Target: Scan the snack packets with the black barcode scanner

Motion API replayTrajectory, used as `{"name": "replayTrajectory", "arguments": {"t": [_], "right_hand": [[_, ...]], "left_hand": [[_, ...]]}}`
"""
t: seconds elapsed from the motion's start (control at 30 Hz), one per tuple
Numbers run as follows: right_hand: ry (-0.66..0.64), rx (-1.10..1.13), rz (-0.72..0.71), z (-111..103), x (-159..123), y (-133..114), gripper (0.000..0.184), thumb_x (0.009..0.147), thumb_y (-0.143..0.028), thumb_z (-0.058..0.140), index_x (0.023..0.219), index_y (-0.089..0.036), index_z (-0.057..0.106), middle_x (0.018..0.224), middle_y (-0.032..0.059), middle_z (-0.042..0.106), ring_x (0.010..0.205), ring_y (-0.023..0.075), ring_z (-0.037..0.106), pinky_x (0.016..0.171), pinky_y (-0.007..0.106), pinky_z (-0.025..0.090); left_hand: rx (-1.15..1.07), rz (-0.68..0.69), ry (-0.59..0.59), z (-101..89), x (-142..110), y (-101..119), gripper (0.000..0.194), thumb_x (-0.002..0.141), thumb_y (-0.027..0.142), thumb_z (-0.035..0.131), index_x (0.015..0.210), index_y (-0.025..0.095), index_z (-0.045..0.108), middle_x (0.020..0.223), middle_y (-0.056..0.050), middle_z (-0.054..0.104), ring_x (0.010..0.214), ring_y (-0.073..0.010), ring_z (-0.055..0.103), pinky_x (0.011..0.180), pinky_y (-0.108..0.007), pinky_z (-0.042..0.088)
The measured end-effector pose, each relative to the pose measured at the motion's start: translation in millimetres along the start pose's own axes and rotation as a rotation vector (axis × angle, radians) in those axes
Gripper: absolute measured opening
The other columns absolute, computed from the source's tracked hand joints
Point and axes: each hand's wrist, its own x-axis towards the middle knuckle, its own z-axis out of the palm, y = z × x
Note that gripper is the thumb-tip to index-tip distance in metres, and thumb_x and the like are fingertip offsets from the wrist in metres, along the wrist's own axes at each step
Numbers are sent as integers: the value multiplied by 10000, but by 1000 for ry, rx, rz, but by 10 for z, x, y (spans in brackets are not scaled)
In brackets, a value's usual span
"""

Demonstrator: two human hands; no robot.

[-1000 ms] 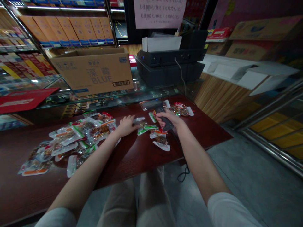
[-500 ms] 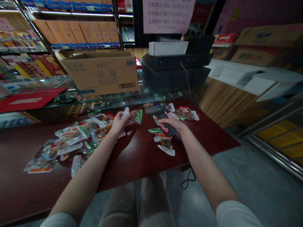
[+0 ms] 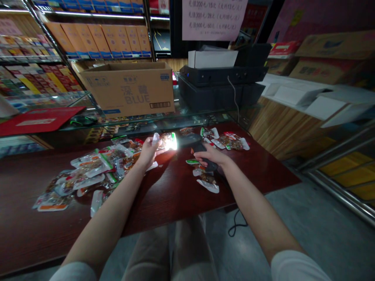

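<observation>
My left hand (image 3: 149,151) grips a small snack packet (image 3: 166,140) by its white end, held above the table. White light falls on the packet's green-edged end. A dark handheld barcode scanner (image 3: 190,139) is in my right hand (image 3: 213,155), its head pointing left at the packet, close to it. My right fingers wrap round the scanner's handle. Left of and under my left forearm lies a heap of similar clear packets (image 3: 90,171). A few more packets (image 3: 207,181) rest just below my right hand, and others (image 3: 230,140) lie beyond it to the right.
The dark red table (image 3: 172,195) has a glass counter behind it, bearing an open cardboard box (image 3: 131,91), a black cash drawer (image 3: 219,93) and a red folder (image 3: 43,120). A black cable (image 3: 234,228) hangs below the table edge. A wooden counter with white boxes stands right.
The scanner's light has come on and shines on the packet in my left hand. The scanner head has come nearer the packet. The whole view has shifted slightly.
</observation>
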Motion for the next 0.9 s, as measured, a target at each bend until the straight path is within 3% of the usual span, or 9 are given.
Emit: {"name": "replayTrajectory", "arguments": {"t": [0.2, 0.37, 0.43, 0.5, 0.57, 0.6, 0.67, 0.77, 0.9], "right_hand": [[4, 62, 11, -16, -24, -29, 266, 727, -271, 670, 913, -165, 513, 530, -83, 476, 355, 49, 400, 362, 186, 302], [126, 196, -51, -148, -52, -48, 328, 726, -305, 685, 968, -177, 505, 534, -86, 473, 344, 57, 379, 365, 202, 304], [181, 254, -87, -218, -59, -57, 357, 717, -313, 689, 993, -180, 506, 533, -92, 465, 345, 56, 364, 370, 208, 313], [221, 302, -130, -284, -58, -58, 373, 710, -322, 695, 997, -182, 503, 530, -95, 456, 347, 55, 353, 373, 209, 309], [244, 333, -161, -333, -52, -50, 376, 708, -328, 700, 990, -184, 497, 532, -95, 451, 349, 51, 343, 378, 209, 303], [251, 342, -166, -348, -47, -45, 378, 708, -330, 702, 988, -185, 493, 534, -95, 450, 350, 50, 341, 380, 210, 302], [261, 346, -161, -357, -40, -34, 383, 705, -333, 707, 982, -187, 488, 536, -95, 450, 351, 50, 341, 381, 212, 303], [272, 328, -151, -341, -34, -25, 377, 691, -338, 723, 942, -196, 480, 532, -93, 454, 354, 53, 351, 377, 213, 309], [286, 299, -134, -342, -19, 4, 360, 691, -330, 731, 898, -205, 464, 531, -88, 466, 360, 58, 373, 377, 210, 323]], "left_hand": [[186, 22, 32, -8, -7, 53, 397, 714, 425, 704, 894, 207, 424, 885, -1, 590, 796, -166, 648, 789, -448, 579], [1054, 228, 146, -141, -94, 358, 311, 805, 397, 552, 1036, 189, 553, 961, -103, 675, 970, -300, 650, 885, -467, 500], [1361, 208, 148, -207, -159, 499, 365, 834, 404, 489, 1093, 172, 600, 1022, -161, 682, 1027, -364, 631, 878, -513, 479], [1565, 186, 178, -248, -218, 585, 414, 846, 395, 459, 1134, 149, 627, 1076, -213, 670, 1090, -422, 592, 861, -557, 464], [1678, 275, 213, -247, -251, 591, 447, 856, 343, 439, 1214, 142, 615, 1214, -242, 621, 1219, -447, 503, 915, -596, 423], [1703, 356, 184, -229, -256, 564, 467, 867, 312, 418, 1272, 154, 588, 1316, -232, 570, 1289, -431, 449, 968, -602, 389], [1708, 469, -8, -175, -247, 463, 506, 902, 298, 366, 1379, 210, 512, 1486, -160, 444, 1391, -364, 356, 1078, -586, 307], [1734, 339, -308, -107, -218, 258, 558, 942, 443, 324, 1452, 243, 429, 1551, -121, 370, 1447, -347, 277, 1131, -639, 192], [1822, 148, -256, -144, -194, 82, 666, 919, 606, 301, 1453, 231, 431, 1548, -171, 356, 1444, -446, 219, 1028, -804, 83]]}}
